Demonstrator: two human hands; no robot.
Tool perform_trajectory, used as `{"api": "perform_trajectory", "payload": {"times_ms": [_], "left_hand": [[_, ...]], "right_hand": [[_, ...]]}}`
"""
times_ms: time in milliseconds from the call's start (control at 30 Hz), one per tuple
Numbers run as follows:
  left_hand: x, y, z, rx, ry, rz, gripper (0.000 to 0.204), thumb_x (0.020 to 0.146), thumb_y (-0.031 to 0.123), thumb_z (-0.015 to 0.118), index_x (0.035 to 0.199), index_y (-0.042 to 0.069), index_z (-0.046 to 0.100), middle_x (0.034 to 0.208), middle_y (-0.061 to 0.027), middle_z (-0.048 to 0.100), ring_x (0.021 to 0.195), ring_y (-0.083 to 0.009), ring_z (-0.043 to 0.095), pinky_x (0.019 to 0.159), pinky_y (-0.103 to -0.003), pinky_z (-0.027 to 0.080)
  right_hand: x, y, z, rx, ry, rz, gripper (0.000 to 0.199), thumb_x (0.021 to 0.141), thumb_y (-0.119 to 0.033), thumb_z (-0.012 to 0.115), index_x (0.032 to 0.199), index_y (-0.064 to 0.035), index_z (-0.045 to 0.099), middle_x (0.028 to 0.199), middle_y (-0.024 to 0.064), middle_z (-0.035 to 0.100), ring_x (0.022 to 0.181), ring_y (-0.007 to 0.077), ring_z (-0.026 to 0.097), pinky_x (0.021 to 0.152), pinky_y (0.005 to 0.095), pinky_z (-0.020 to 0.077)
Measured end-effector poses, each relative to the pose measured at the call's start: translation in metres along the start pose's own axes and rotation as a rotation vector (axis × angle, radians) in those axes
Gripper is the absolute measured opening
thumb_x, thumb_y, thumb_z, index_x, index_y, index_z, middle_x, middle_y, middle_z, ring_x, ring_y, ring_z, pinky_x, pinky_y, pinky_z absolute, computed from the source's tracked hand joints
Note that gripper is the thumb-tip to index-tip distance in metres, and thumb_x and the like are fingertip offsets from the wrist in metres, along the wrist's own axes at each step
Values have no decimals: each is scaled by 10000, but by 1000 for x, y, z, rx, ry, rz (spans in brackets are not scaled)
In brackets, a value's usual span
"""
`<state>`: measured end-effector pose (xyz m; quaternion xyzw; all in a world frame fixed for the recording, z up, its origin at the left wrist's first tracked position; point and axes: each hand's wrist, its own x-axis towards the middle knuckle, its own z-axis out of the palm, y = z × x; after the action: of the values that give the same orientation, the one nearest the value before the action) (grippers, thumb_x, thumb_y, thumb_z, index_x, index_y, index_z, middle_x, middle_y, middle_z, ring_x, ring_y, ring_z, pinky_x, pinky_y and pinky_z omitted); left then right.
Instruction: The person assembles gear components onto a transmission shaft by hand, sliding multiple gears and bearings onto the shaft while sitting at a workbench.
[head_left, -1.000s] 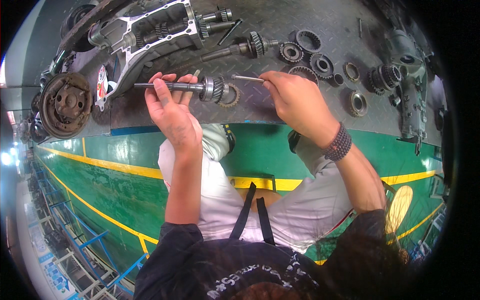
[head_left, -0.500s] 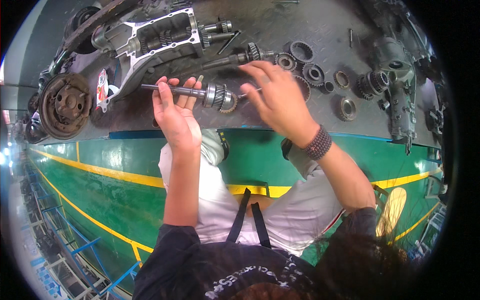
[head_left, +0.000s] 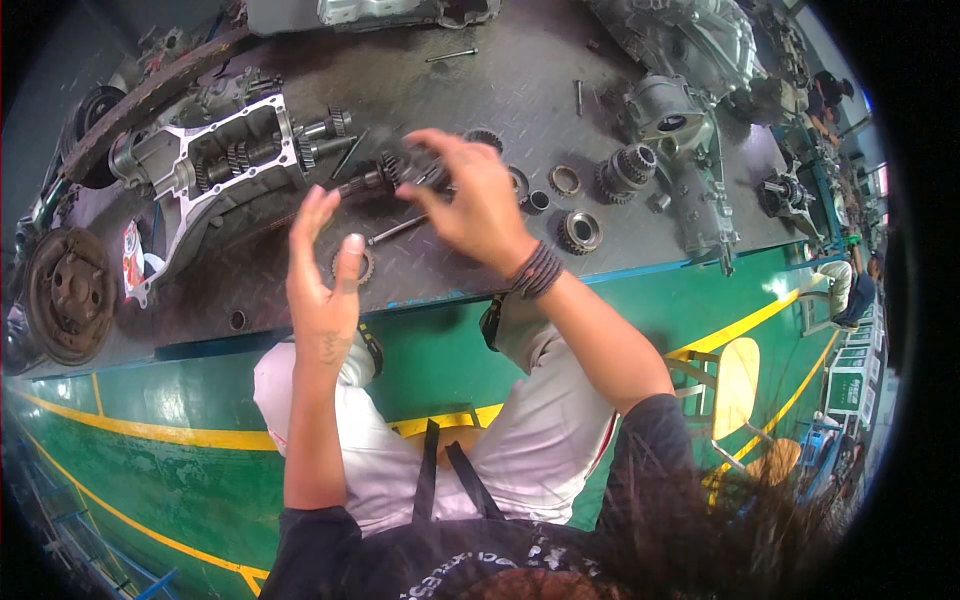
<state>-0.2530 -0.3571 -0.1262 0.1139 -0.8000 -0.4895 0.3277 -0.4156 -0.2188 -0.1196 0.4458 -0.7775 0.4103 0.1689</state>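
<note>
My left hand (head_left: 325, 275) is raised over the bench's near edge, fingers and thumb spread, holding nothing. To its right, my right hand (head_left: 470, 200) has fingers and thumb closed around a dark gear part (head_left: 425, 172). Motion blurs that part, and the fingers partly cover it. Just left of it, a geared shaft (head_left: 362, 185) lies on the bench. A slim metal rod (head_left: 395, 231) lies below the right hand. Next to my left thumb is a toothed ring (head_left: 364, 266).
At left stands an open gearbox housing (head_left: 240, 150) with gears inside, beside a rusty brake drum plate (head_left: 70, 295). Several rings and gears, including a thick gear ring (head_left: 580, 232) and a gear stack (head_left: 625, 173), lie to the right, near a metal casing (head_left: 710, 215).
My left hand has let go of the geared shaft and opened. My right hand has closed around a gear part. The view has shifted, showing more of the bench's right side.
</note>
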Motion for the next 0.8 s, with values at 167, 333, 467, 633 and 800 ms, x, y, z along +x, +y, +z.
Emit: {"api": "perform_trajectory", "payload": {"times_ms": [167, 333, 467, 633, 800], "left_hand": [[-3, 2, -13, 357, -195, -99, 538, 849, 216, 741, 1335, 68, 563, 1377, -132, 550, 1304, -307, 493, 1109, -403, 376], [-11, -14, -16, 559, -280, -99, 660, 760, 186, 804, 1356, 91, 536, 1357, -149, 545, 1303, -363, 449, 1139, -443, 324], [-12, -22, -16, 606, -270, -140, 644, 738, 176, 817, 1331, 119, 571, 1293, -126, 593, 1247, -349, 494, 1104, -439, 365], [-11, -26, -13, 525, -201, -173, 621, 765, 186, 816, 1336, 123, 579, 1243, -108, 628, 1119, -300, 590, 1001, -411, 462], [-1, -12, -16, -100, -97, -409, 524, 879, 231, 765, 1347, 86, 580, 1185, -101, 603, 1036, -166, 596, 905, -310, 520]], "right_hand": [[9, 70, -20, 5, 259, 423, 601, 793, -370, 817, 1204, 10, 595, 956, 206, 713, 924, 392, 681, 814, 460, 528], [3, 130, -36, -269, 219, 440, 643, 765, -391, 829, 1167, 44, 579, 1008, 283, 677, 978, 424, 658, 874, 464, 507], [5, 130, -19, -211, 159, 430, 586, 770, -351, 826, 1162, 12, 586, 1028, 255, 687, 988, 412, 657, 878, 457, 503], [5, 136, -16, -201, 102, 464, 555, 798, -319, 805, 1196, 8, 600, 1042, 248, 694, 996, 405, 662, 873, 448, 506], [1, 140, -18, -200, 44, 446, 596, 822, -328, 779, 1248, 38, 580, 1075, 264, 687, 1049, 419, 648, 894, 450, 503]]}}
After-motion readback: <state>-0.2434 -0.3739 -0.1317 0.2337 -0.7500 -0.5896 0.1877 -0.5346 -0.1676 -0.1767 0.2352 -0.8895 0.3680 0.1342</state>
